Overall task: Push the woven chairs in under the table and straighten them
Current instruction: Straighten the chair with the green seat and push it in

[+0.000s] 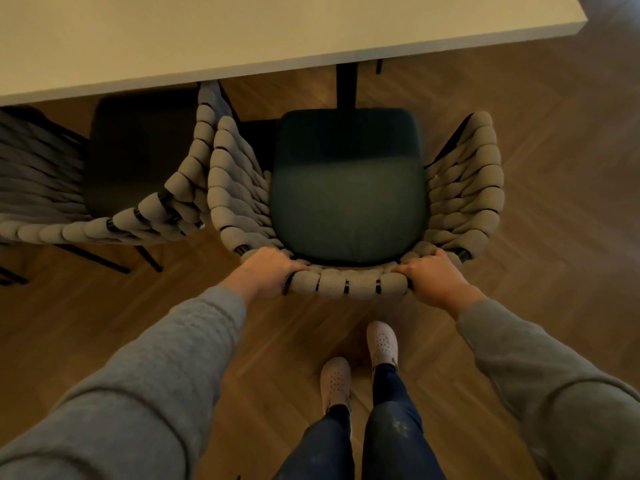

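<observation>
At the table's (242, 46) near edge, left hand (266, 271) and right hand (433, 278) grip the woven chair's (349, 202) backrest — push evenly, squarely under.

Grey woven chairs (349, 282), dark green seat cushion (348, 202), herringbone brown floor (536, 168), white table (242, 32).

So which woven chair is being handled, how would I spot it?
Find the pale table; two woven chairs stand at its near edge. It is the right-hand chair, in front of the black table leg. Its green seat sits mostly clear of the tabletop and the left hand and right hand grip its back rim; the neighbouring chair is tucked further under.
</observation>
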